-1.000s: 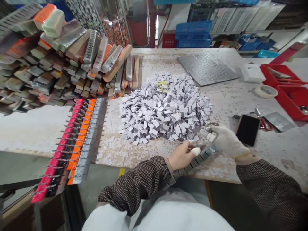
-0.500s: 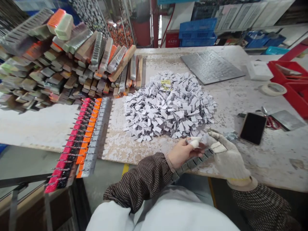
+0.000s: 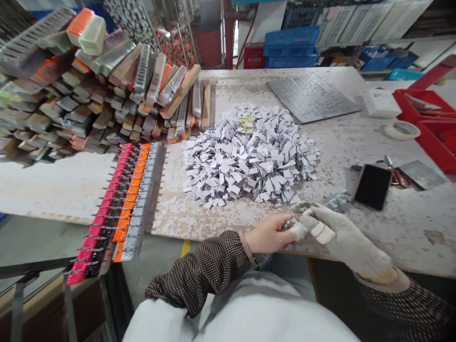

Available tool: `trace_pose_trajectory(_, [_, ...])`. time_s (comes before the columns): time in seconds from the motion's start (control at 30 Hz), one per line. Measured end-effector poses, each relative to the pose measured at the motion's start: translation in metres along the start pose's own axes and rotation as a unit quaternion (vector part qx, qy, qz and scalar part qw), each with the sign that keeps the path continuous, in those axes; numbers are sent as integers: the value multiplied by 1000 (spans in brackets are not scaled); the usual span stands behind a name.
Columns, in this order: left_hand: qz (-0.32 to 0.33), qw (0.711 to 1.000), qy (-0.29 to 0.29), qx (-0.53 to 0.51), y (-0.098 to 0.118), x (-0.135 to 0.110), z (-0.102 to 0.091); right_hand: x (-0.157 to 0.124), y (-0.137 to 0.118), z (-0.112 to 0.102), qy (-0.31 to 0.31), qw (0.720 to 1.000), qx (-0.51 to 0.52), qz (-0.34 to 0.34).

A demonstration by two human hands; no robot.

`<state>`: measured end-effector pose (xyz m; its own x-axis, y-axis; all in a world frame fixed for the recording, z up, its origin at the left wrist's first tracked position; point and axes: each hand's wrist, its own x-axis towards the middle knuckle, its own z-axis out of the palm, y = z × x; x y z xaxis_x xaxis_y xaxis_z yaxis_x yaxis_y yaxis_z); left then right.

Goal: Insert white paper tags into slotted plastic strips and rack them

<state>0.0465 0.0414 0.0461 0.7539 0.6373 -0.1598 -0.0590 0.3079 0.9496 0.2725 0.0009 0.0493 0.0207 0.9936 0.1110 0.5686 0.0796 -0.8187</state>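
Note:
My left hand (image 3: 272, 232), bare with white wrapping on a finger, reaches in over the table's front edge. Its thumb and index finger are pinched against the fingertips of my right hand (image 3: 337, 235), which wears a whitish knitted glove stained dark at the fingertips. The right fingers are curled closed. Whatever is between the two hands is too small and covered to name. A dark segmented strip seen below the left hand earlier is now almost wholly hidden by it. Just beyond my fingers lies a heap of small white paper-like pieces (image 3: 249, 161), with a yellow label on it.
Stacked coated wooden bars (image 3: 117, 99) fill the left back. Pink, orange and grey rows of spiked pieces (image 3: 121, 204) overhang the table's front edge. On the right lie a phone (image 3: 372, 186), scissors (image 3: 399, 175), a tape roll (image 3: 402, 130), red bins (image 3: 432, 128) and a metal plate (image 3: 313, 97).
My left hand has turned over the dark strip, covering it, and its fingers meet my right fingertips. The gloved right hand has shifted slightly, its wrist moving right and down.

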Motion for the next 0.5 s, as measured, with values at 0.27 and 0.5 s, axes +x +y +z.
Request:
trace_pose_trajectory(0.27, [34,993,45,107,-5,-6,7,-27,-11,10,82,996,-27,-6])
trace_pose_trajectory(0.5, [106,987,-82,87,15,-23,25,-90,33,9,62,997,43,-5])
